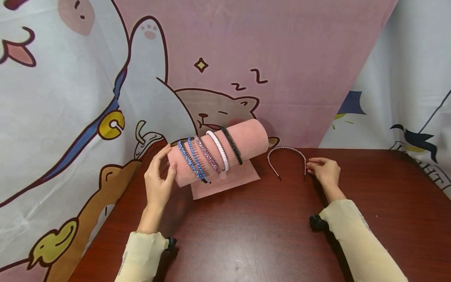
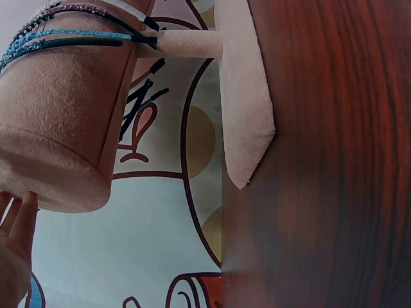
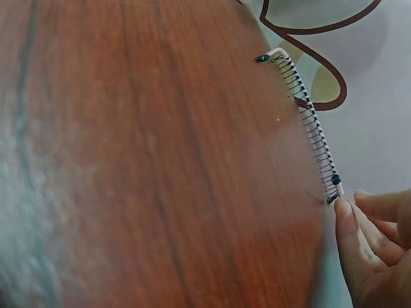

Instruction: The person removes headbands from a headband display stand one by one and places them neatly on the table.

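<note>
Right hand [image 1: 325, 171]: thumb and fingers drawn together, pinching one end of a slim, pale pink toothed headband [image 1: 286, 148] with dark tips; the piece is at the far right of the table [image 1: 246, 235], its arch toward the backdrop, just beside the display stand and apart from it. Left hand [image 1: 158, 182]: fingers and thumb spread, touching the near left end of the stand's pink plush roll [image 1: 251, 135]. Carried around the roll, five headbands, listed from the left hand outward: one blue glitter headband [image 1: 190, 162]; one blue striped headband [image 1: 197, 156], toothed; one pink glitter headband [image 1: 208, 154], toothed; one white headband [image 1: 218, 147], thick and ribbed; one blackish-green headband [image 1: 232, 145], toothed. Beneath the roll, a short plush stem [image 2: 186, 43], seen in the left wrist view, joined to a flat pink base [image 1: 225, 186] resting on the table. Table: dark reddish-brown, wood-grained. At the wrists, two pale cream sleeves [image 1: 141, 254]. Behind, a printed cloth backdrop [image 1: 299, 51], pink and white, with cartoon animals, among them a sleeping one marked with two letters Z.
</note>
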Available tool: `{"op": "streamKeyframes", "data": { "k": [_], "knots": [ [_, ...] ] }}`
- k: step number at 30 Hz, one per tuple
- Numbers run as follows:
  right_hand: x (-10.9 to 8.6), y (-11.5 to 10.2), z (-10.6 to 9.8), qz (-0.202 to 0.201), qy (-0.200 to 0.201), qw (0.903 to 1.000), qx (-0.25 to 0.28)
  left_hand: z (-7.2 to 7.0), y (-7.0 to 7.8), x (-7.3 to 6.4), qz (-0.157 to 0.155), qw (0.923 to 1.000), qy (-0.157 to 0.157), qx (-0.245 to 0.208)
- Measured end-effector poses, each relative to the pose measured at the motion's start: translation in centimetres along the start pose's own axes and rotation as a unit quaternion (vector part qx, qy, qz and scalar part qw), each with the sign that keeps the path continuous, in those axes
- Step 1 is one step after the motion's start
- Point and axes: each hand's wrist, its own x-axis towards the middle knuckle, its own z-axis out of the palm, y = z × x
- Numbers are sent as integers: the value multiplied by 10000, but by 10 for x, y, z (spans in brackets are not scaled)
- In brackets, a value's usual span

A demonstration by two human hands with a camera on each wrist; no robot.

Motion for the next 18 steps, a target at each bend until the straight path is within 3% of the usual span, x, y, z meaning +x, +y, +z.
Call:
{"op": "streamKeyframes", "data": {
  "k": [4, 6, 13, 18],
  "knots": [
    [0, -2, -1, -6, 13, 9999, 113, -1, 16, 2, 10, 10000, 12, -59],
    [0, -2, -2, -9, 22, 9998, 172, -2, 17, 1, 7, 10000, 18, -45],
    [-2, -5, -3, 6, 55, 9996, 288, 0, -10, -1, 42, 10000, -7, 23],
    [-4, -8, -5, -37, 83, 9994, 336, 0, -15, -1, 56, 10000, -8, -20]
  ]
}}
